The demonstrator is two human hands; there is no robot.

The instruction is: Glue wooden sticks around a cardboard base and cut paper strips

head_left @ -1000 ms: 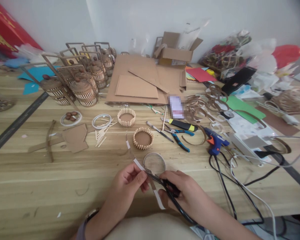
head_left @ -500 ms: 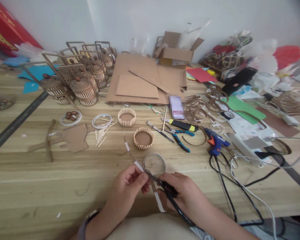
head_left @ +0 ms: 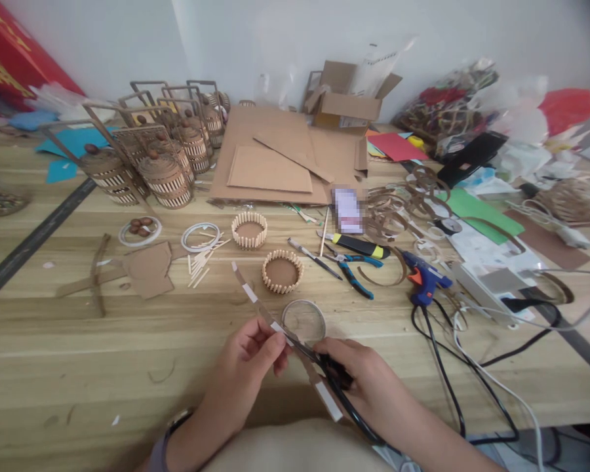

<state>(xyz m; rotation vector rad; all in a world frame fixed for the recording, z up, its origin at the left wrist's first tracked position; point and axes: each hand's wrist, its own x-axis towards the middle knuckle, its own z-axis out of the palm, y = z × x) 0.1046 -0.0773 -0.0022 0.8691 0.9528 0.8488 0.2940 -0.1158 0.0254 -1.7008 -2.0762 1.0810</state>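
Observation:
Between thumb and fingers, my left hand (head_left: 255,354) pinches a thin brown strip (head_left: 261,309) with white patches along it. One end points up and left; the other hangs down past the scissors. My right hand (head_left: 366,377) is closed around black-handled scissors (head_left: 339,377), whose blades lie along the strip beside my left fingertips. Just beyond the hands lies a clear ring (head_left: 303,321). Two round frames of short wooden pegs on brown bases, a nearer one (head_left: 282,272) and a farther one (head_left: 249,231), sit beyond it.
Blue pliers (head_left: 356,275), a yellow-black cutter (head_left: 358,245) and a blue glue gun (head_left: 427,278) with cables lie to the right. Cardboard sheets (head_left: 270,170) are at the back, handled baskets (head_left: 164,180) back left. Thin sticks (head_left: 204,259) and cardboard scraps (head_left: 147,270) lie left.
The strip and my left hand have shifted slightly up and left. The strip's lower end has swung to the right, under the scissors.

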